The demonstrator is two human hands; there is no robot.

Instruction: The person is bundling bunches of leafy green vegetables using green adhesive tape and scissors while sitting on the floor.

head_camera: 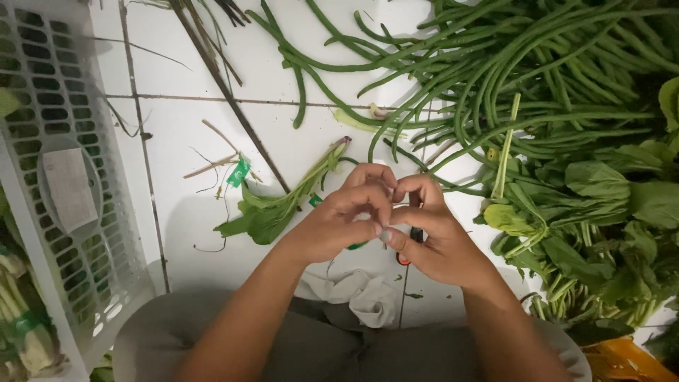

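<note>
1. The heap of long beans (pixel 537 78) fills the upper right of the frame; loose strands sprawl over the tiled floor (pixel 198 134) and could get stepped on or dragged.
2. The white crate (pixel 64 177) at the left edge stands close to the knee; a nudge might tip it.
3. The leafy bunch (pixel 272 209) lies mid-frame, just left of the hands, apart from them.
4. Left hand (pixel 339 223) and right hand (pixel 431 237) meet at centre, fingers pinching something small, perhaps green tape (pixel 357 245); it may slip or tear.
</note>
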